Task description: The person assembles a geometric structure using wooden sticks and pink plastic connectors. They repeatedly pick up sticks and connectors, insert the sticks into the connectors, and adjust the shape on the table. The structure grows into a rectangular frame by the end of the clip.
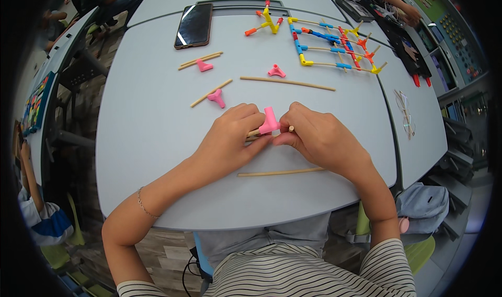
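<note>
Over the near middle of the table, my left hand (232, 132) is closed around thin wooden sticks (253, 134). A pink connector (269, 121) with one arm pointing up sits at its fingertips. Close by on the right, my right hand (324, 137) is pinched around another wooden dowel (291, 129), whose end pokes out between the fingers. My right fingertips come right up to the connector's side; whether a stick is seated in it there is hidden. A loose dowel (280, 172) lies below my hands, its right end reaching under my right wrist.
Beyond my hands lie a long dowel (287, 83), pink connectors (276, 71) and short sticks (212, 92). Farther off are a phone (194, 26), a yellow-red connector piece (267, 23) and a colourful stick frame (334, 43). Glasses (404, 114) rest on the right; another person's hand (410, 14) is at far right.
</note>
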